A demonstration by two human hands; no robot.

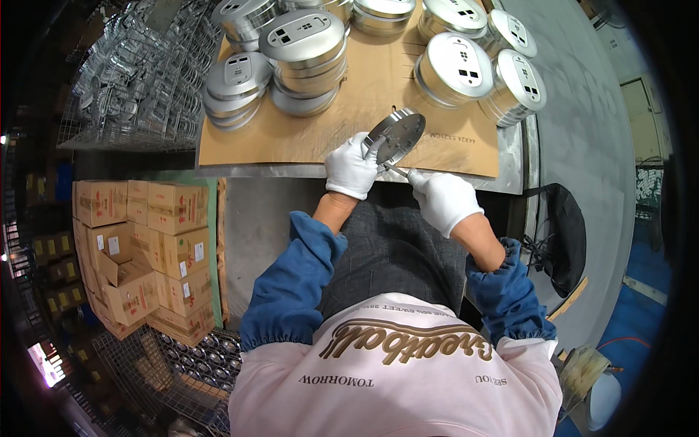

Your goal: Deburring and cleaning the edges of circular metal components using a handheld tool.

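Note:
My left hand (pixel 346 169), in a white glove, grips the edge of a round metal cover (pixel 400 138). The cover is tilted over the near edge of the cardboard sheet, its darker inner side and shallow rim showing. In my right hand (pixel 447 202), also gloved in white, is a thin metal rod-like tool (pixel 395 170). Its tip points at the cover's lower edge; whether it touches cannot be made out. Stacked silver covers (pixel 306 35) with cut-outs in their tops stand beyond my left hand, and more stacks (pixel 461 67) stand at the far right.
Brown cardboard (pixel 371 138) covers the metal-edged table. A wire basket (pixel 138 87) heaped with shiny metal parts stands at far left, with stacked cartons (pixel 171 251) nearer. A black bag-like item (pixel 566 237) hangs on the right. Another wire basket (pixel 204 364) holds round metal pieces at lower left.

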